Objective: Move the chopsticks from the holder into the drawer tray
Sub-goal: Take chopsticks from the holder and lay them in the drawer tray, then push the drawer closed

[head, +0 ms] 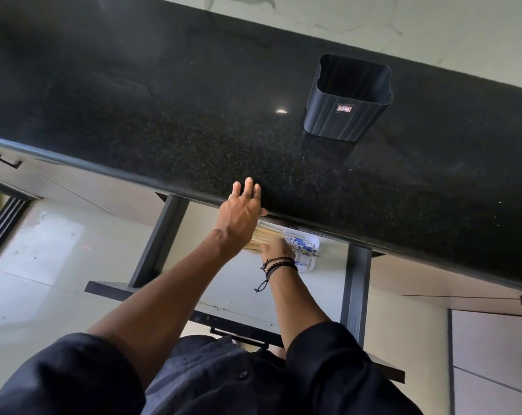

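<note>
Head view: left hand [243, 209] flat on counter [164, 115]; right hand [279, 250] at chopsticks [258, 239], grip hidden.

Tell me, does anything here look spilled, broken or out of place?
Nothing stands out: the holder stands upright on the countertop, and the chopsticks sit bundled in the open drawer beside the right hand.

Black speckled countertop [164, 115] bears one upright black holder [346, 112].

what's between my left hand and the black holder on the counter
Only bare countertop. In the head view, the stretch from the left hand at the counter's edge up to the holder carries nothing but a small light reflection.
</note>
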